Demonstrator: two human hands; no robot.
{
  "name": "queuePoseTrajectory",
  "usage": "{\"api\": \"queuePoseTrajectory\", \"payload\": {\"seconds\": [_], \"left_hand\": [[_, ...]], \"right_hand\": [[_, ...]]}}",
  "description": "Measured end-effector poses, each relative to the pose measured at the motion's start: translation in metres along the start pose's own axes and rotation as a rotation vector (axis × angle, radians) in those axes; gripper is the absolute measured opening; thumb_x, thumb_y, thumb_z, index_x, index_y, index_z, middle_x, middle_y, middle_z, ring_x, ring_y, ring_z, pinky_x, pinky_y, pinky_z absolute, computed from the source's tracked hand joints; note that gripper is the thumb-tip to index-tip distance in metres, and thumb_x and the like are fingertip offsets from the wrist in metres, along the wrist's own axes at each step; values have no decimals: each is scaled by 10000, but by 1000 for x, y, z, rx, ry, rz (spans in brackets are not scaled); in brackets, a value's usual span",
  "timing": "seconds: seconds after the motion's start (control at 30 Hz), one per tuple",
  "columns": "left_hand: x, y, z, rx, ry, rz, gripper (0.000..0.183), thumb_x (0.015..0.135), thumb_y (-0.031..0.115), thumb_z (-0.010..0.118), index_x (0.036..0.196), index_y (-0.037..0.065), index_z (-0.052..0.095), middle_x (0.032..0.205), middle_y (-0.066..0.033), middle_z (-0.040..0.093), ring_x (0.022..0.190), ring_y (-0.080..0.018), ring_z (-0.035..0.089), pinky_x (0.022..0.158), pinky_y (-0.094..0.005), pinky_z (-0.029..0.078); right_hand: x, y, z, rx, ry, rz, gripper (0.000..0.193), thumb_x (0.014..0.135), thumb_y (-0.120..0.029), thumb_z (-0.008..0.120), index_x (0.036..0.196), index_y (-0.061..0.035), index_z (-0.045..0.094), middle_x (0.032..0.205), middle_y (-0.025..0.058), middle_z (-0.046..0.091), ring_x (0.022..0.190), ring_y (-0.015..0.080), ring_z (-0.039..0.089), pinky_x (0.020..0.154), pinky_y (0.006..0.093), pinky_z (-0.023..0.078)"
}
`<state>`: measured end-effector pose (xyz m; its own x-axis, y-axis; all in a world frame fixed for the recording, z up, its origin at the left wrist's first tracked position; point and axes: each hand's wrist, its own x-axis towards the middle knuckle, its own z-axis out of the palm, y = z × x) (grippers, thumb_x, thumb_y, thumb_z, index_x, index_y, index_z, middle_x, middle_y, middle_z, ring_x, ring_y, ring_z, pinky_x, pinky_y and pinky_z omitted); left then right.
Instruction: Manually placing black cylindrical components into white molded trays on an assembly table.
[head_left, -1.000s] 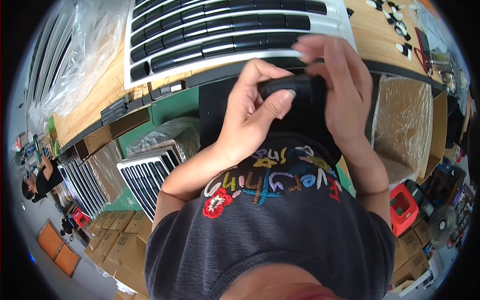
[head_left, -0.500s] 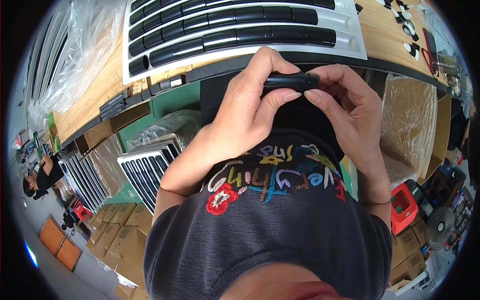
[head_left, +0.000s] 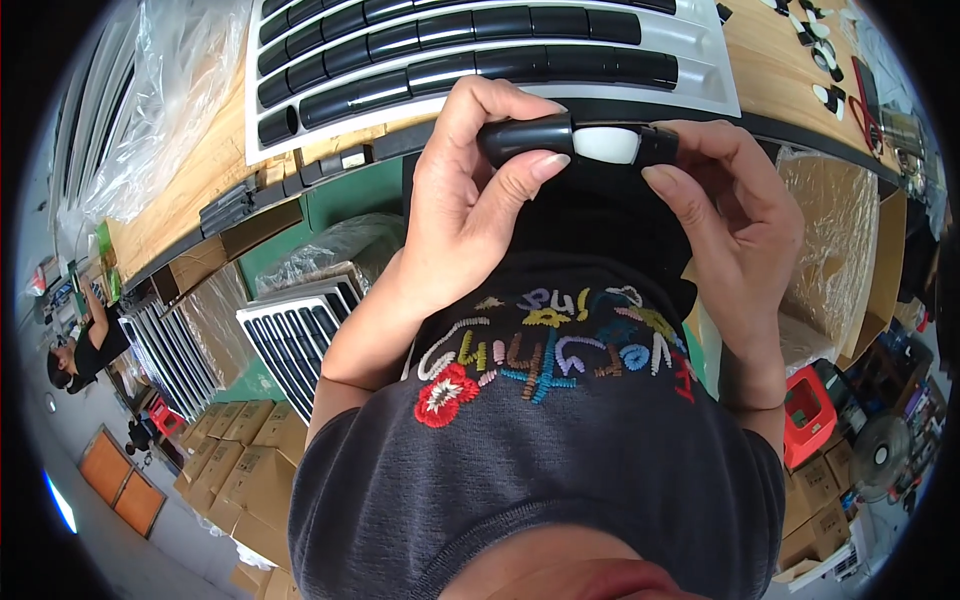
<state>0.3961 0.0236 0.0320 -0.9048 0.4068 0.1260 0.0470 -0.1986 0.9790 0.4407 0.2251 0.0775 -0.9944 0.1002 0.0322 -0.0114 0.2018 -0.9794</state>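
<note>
L hand [head_left: 455,190] pinches glossy blk tube [head_left: 525,138], R hand [head_left: 755,210] pinches blk end pc [head_left: 657,148]; smooth white section [head_left: 605,146] btwn.

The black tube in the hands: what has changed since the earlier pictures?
The right hand closed on the right end of the tube and drew that end piece rightward; the left hand shifted slightly left, still holding the tube. A white part now shows between. The tray stayed on the table.
</note>
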Motion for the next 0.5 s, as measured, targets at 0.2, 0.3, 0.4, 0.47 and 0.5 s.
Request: {"api": "queuePoseTrajectory", "payload": {"seconds": [0.2, 0.3, 0.4, 0.47, 0.5], "left_hand": [[0, 0, -1, -61, -55, -40, 225, 953, 21, 613, 1156, 18, 517, 986, -17, 579, 808, -33, 543, 689, -174, 450], [1, 1, 4, -33, -80, -45, 226, 945, 14, 613, 1148, 6, 513, 1018, -48, 568, 778, -55, 526, 682, -188, 445], [1, 1, 3, -3, -90, -32, 227, 938, 5, 610, 1139, -3, 505, 1034, -74, 552, 741, -73, 500, 670, -201, 431], [1, 0, 2, 4, -106, -20, 228, 938, 5, 609, 1139, -1, 500, 1025, -72, 548, 740, -73, 499, 668, -201, 429], [0, -1, 3, -11, -103, -20, 225, 947, 16, 608, 1144, 6, 500, 1017, -54, 557, 773, -60, 528, 676, -191, 445]], "right_hand": [[1, -4, 2, -40, -127, 92, 208, 894, 29, 677, 1100, 26, 646, 975, 14, 638, 891, 66, 591, 807, 192, 461], [2, 0, 5, -25, -155, 56, 198, 890, 44, 672, 1086, 35, 645, 972, 22, 650, 890, 65, 597, 808, 198, 475], [4, -3, 6, -21, -171, 97, 189, 890, 50, 669, 1076, 39, 643, 970, 31, 656, 895, 67, 604, 813, 203, 486], [4, -3, 7, 5, -166, 111, 183, 889, 49, 671, 1070, 37, 644, 968, 30, 654, 894, 68, 605, 810, 204, 487], [4, -3, 8, 31, -159, 123, 178, 889, 48, 673, 1064, 35, 644, 966, 29, 652, 893, 68, 605, 808, 205, 489]]}}
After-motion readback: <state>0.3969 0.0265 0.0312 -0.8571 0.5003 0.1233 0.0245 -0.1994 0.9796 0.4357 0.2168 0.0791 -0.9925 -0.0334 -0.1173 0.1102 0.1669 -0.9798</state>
